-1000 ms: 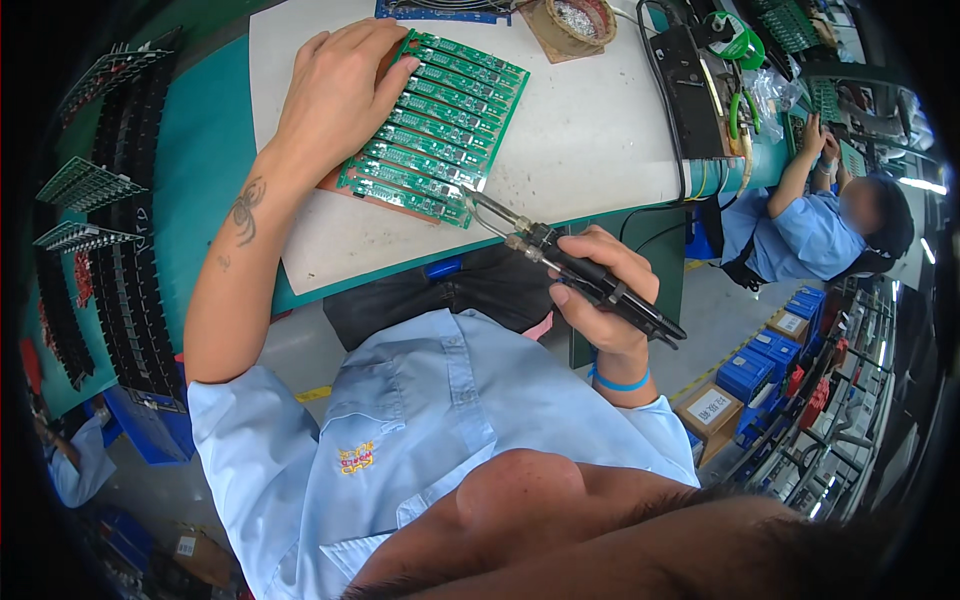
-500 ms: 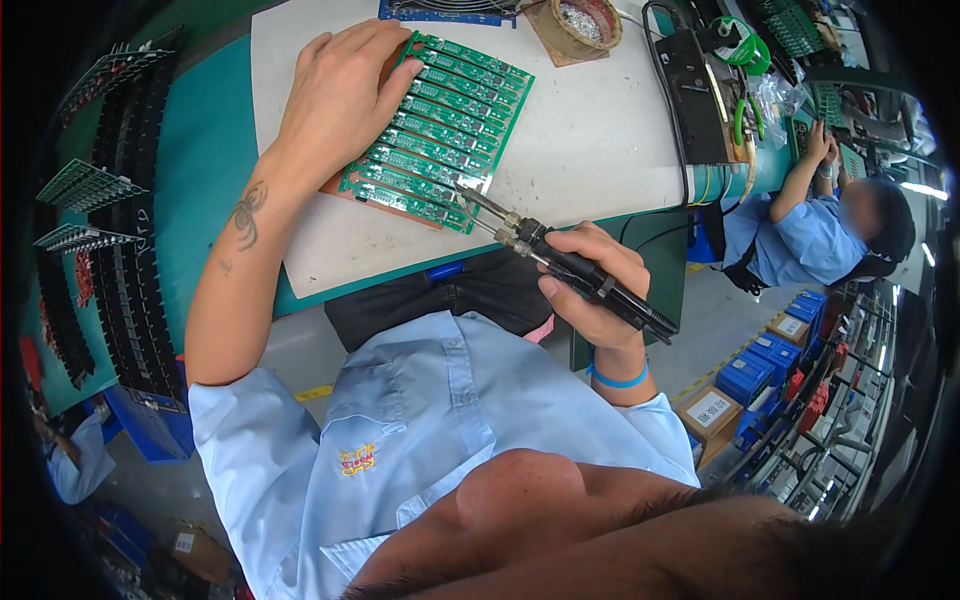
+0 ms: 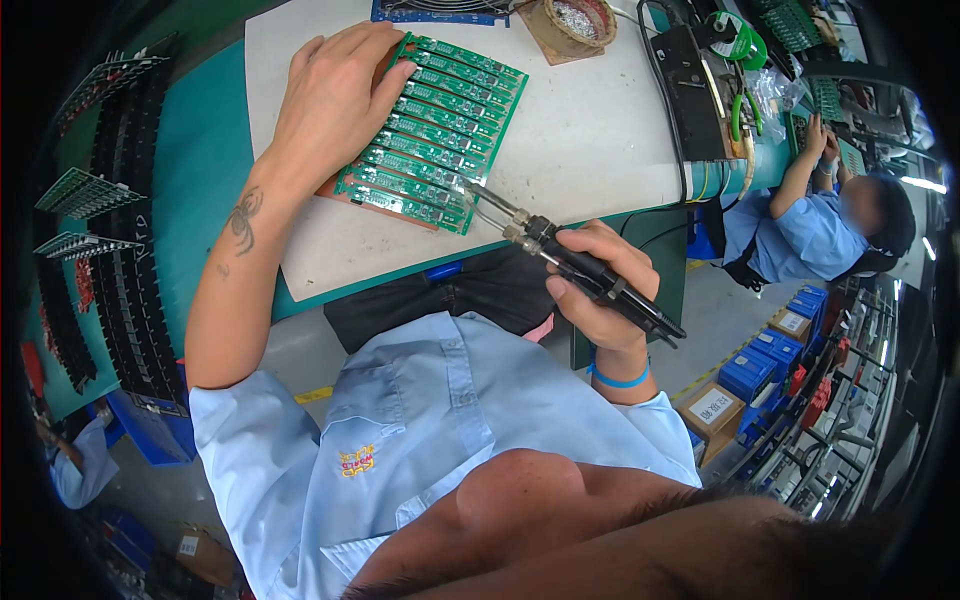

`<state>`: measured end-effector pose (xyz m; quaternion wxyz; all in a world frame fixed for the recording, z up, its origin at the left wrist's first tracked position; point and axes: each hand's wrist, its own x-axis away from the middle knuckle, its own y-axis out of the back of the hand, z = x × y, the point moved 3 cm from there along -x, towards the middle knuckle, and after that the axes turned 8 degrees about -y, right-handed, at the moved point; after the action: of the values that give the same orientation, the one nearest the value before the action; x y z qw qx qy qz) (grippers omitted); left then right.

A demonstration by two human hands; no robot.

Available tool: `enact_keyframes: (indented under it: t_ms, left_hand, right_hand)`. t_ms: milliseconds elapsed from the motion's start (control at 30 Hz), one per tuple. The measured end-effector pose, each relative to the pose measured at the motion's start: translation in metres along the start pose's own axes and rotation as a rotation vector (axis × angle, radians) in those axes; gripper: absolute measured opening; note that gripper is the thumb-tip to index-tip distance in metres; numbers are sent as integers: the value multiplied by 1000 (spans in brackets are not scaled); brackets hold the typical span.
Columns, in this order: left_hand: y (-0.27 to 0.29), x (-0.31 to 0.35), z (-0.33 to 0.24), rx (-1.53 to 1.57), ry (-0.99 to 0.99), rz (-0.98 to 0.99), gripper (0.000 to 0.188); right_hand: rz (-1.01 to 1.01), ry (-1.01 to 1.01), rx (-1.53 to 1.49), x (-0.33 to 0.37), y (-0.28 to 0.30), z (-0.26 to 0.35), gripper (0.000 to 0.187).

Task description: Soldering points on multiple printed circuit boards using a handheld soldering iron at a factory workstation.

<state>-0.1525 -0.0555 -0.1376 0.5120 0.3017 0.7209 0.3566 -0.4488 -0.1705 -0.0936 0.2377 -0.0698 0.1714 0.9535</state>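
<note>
A green circuit board panel (image 3: 437, 135), made of several narrow strips side by side, lies tilted on a white sheet. Some of a reddish-brown backing shows under its lower edge. My left hand (image 3: 343, 95) grips the panel's left edge, thumb on the upper face and fingers curled over the far corner. In my right hand (image 3: 612, 285) is a black soldering iron (image 3: 541, 236) with a thin metal feed tube beside its tip. The tip meets the lower right part of the panel, near the end of a strip; whether it touches cannot be made out.
A round tub of metal shavings (image 3: 573, 22) stands at the back, beside a blue coiled item (image 3: 440, 10). At right are a black box (image 3: 690, 90), a green solder reel (image 3: 738, 40) and green-handled pliers (image 3: 745, 118). Racks of boards (image 3: 90, 195) stand left. A co-worker (image 3: 815, 225) sits right.
The panel and my left hand appear shifted slightly left in the picture. My right hand with the soldering iron has moved slightly right, its tip still at the panel's lower right part.
</note>
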Motion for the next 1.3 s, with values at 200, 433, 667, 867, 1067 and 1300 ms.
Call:
enact_keyframes:
  t_ms: [200, 433, 667, 867, 1067, 1300]
  left_hand:
    - [1, 0, 1, 0, 15, 8, 32]
    - [1, 0, -1, -5, 16, 11, 32]
    - [1, 0, -1, -10, 17, 13, 32]
    - [0, 0, -1, -4, 14, 13, 32]
    - [0, 0, -1, -6, 12, 12, 32]
    - [-1, 3, -1, -21, 24, 12, 32]
  right_hand:
    - [-17, -36, -21, -3, 1, -4, 48]
    - [-7, -52, -29, -6, -1, -11, 47]
    - [10, -38, -13, -10, 0, -9, 47]
    - [14, -56, -9, -11, 1, -7, 46]
    - [-9, -41, 9, -9, 2, -6, 46]
    - [-155, -139, 47, -21, 18, -8, 41]
